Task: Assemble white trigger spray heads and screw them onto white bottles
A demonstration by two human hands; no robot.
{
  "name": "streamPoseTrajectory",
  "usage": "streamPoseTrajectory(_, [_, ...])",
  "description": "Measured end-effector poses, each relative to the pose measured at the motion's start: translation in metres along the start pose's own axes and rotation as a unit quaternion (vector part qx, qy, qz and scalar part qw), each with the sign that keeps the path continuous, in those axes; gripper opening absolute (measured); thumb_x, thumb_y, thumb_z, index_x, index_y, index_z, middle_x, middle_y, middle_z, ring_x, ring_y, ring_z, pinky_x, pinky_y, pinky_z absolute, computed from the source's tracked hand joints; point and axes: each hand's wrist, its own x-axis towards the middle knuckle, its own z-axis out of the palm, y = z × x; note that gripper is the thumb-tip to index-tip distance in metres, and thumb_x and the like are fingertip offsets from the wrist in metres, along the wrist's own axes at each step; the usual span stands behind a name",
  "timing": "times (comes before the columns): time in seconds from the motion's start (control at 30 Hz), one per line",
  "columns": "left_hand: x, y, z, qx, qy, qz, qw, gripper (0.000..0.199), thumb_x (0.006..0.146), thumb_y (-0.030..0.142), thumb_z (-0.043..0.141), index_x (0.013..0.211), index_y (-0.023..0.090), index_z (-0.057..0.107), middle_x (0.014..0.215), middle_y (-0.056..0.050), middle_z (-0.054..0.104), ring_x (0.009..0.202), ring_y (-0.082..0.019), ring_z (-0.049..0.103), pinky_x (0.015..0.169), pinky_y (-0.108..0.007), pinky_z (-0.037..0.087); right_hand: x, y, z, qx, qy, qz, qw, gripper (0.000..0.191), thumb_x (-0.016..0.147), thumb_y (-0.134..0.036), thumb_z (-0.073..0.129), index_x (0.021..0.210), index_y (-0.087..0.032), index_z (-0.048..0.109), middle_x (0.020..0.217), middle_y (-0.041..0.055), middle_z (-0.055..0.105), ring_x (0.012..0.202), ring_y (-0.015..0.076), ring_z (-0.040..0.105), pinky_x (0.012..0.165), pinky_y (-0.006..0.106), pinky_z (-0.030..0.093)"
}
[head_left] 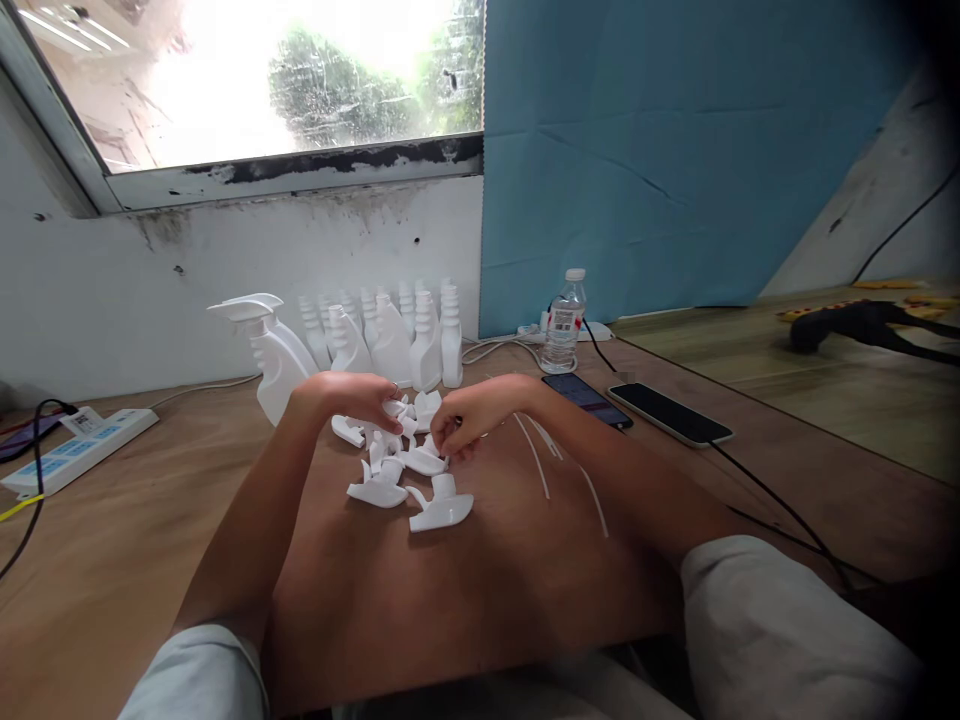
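Note:
A loose pile of white trigger spray heads lies on the brown table before me, the nearest spray head (442, 508) on its side. My left hand (356, 397) reaches into the back left of the pile, its thumb and fingers closed around a white spray head (393, 407). From the right, my right hand (480, 412) bends down with its fingers curled together beside another spray head (424, 458). What those fingers pinch, if anything, is hidden. Right of the pile, several thin white dip tubes (534, 455) lie partly under my right forearm.
White spray bottles (391, 345) without heads stand in rows against the wall. One bottle with its head fitted (277, 355) stands left of them. A water bottle (564, 325), two phones (670, 412) with a cable, and a power strip (82, 450) are also on the table.

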Motion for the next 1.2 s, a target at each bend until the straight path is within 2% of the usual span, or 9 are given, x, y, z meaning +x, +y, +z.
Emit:
streamPoseTrajectory(0.2, [0.008,0.01,0.002,0.034,-0.032,0.033,0.998,0.057,0.07,0.062,0.059,0.109,0.021,0.063,0.107,-0.006,0.068,0.086,-0.022,0.061,0.067,-0.026,0.042,-0.019,0.015,-0.011,0.035,-0.045,0.136,0.989,0.03,0.074,-0.039,0.068,0.082,-0.01,0.065,0.075,0.006,0.069,0.068,0.0171,0.066,0.063,0.027,0.053])
streamPoseTrajectory(0.37, [0.013,0.016,0.004,0.031,-0.048,0.021,0.998,0.054,0.071,0.055,0.063,0.113,0.021,0.063,0.117,-0.006,0.065,0.094,-0.023,0.06,0.069,-0.026,0.042,-0.03,0.025,-0.019,-0.039,0.08,0.262,0.961,0.021,0.077,-0.029,0.065,0.082,-0.008,0.065,0.073,0.0074,0.067,0.064,0.0171,0.064,0.059,0.027,0.051])
streamPoseTrajectory(0.53, [0.018,0.013,0.006,0.037,-0.05,0.035,0.997,0.049,0.074,0.054,0.062,0.112,0.023,0.062,0.114,-0.005,0.065,0.091,-0.022,0.06,0.067,-0.026,0.042,-0.043,0.017,-0.024,-0.081,0.164,0.237,0.954,0.02,0.085,-0.03,0.058,0.096,-0.013,0.063,0.086,0.008,0.067,0.069,0.0167,0.063,0.058,0.025,0.047])
streamPoseTrajectory(0.7, [0.011,0.001,0.002,-0.019,-0.01,0.054,0.998,0.048,0.078,0.046,0.059,0.122,0.027,0.056,0.123,-0.004,0.061,0.099,-0.019,0.059,0.075,-0.023,0.045,-0.062,-0.002,-0.023,-0.075,0.161,0.183,0.967,0.026,0.087,-0.034,0.057,0.104,-0.015,0.064,0.092,0.0085,0.068,0.071,0.0174,0.065,0.061,0.026,0.047])
streamPoseTrajectory(0.8, [-0.009,-0.013,-0.007,-0.061,0.078,0.043,0.994,0.05,0.082,0.051,0.053,0.126,0.027,0.053,0.13,-0.006,0.055,0.103,-0.021,0.058,0.078,-0.025,0.047,-0.073,-0.004,-0.023,-0.066,0.175,0.163,0.969,0.032,0.085,-0.041,0.058,0.106,-0.017,0.064,0.094,0.0085,0.068,0.073,0.0185,0.064,0.062,0.027,0.046])
streamPoseTrajectory(0.9, [-0.03,-0.04,-0.016,-0.041,0.276,0.017,0.96,0.052,0.082,0.06,0.05,0.121,0.026,0.056,0.135,-0.007,0.048,0.118,-0.028,0.049,0.096,-0.038,0.042,-0.082,0.0,-0.023,-0.076,0.204,0.149,0.964,0.037,0.084,-0.049,0.058,0.104,-0.018,0.066,0.094,0.0079,0.068,0.073,0.019,0.063,0.061,0.028,0.044])
streamPoseTrajectory(1.03, [-0.038,-0.11,-0.016,-0.036,0.578,-0.117,0.807,0.059,0.075,0.065,0.059,0.117,0.024,0.057,0.139,-0.012,0.041,0.127,-0.043,0.031,0.1,-0.062,0.028,-0.091,0.001,-0.022,-0.08,0.216,0.117,0.966,0.038,0.085,-0.051,0.055,0.103,-0.019,0.066,0.091,0.0077,0.068,0.076,0.0193,0.062,0.063,0.028,0.043])
streamPoseTrajectory(1.13, [-0.033,-0.172,-0.003,-0.109,0.679,-0.156,0.709,0.059,0.063,0.065,0.072,0.106,0.026,0.059,0.125,-0.009,0.049,0.119,-0.042,0.035,0.095,-0.063,0.028,-0.096,-0.003,-0.021,-0.086,0.222,0.113,0.965,0.038,0.085,-0.051,0.056,0.104,-0.02,0.066,0.088,0.007,0.068,0.076,0.0192,0.062,0.064,0.028,0.043])
streamPoseTrajectory(1.2, [-0.034,-0.201,0.006,-0.132,0.666,-0.149,0.719,0.054,0.062,0.065,0.073,0.097,0.026,0.06,0.1,-0.006,0.056,0.101,-0.031,0.045,0.087,-0.052,0.037,-0.098,-0.006,-0.02,-0.093,0.224,0.107,0.964,0.039,0.085,-0.052,0.055,0.105,-0.02,0.066,0.087,0.0064,0.068,0.077,0.0195,0.062,0.065,0.029,0.043])
